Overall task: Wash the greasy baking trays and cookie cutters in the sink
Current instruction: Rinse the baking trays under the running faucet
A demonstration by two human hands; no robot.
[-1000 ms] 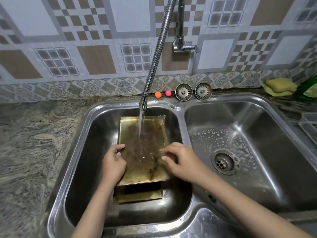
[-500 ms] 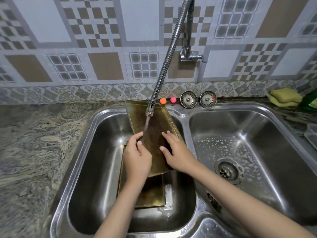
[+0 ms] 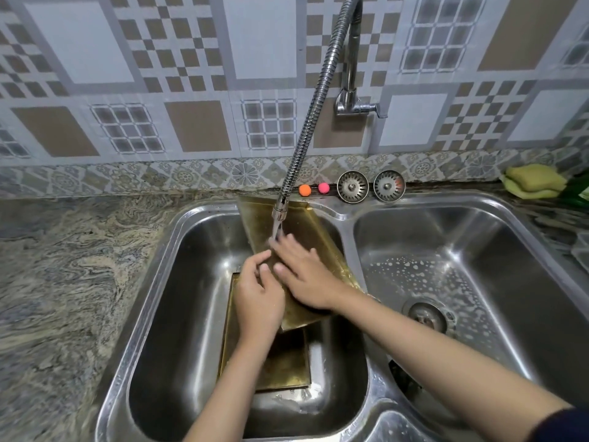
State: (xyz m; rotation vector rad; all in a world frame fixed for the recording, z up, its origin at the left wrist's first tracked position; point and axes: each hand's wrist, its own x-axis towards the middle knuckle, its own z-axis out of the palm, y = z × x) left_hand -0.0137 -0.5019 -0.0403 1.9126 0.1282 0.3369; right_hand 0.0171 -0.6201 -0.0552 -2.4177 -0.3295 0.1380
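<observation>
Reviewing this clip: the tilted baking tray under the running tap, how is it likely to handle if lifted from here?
Probably slippery: the tilted tray is wet and coated in brown grease. Likely stiff, since its flat sheet keeps shape while propped on the sink rim. It may slide if the left hand and right hand let go.

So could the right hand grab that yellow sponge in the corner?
Probably yes. The right hand is only rubbing the tilted tray, and the sponge lies on the counter beyond the right basin, with nothing between.

Lower tray (image 3: 283,365) partly under forearm (image 3: 232,378).
</observation>
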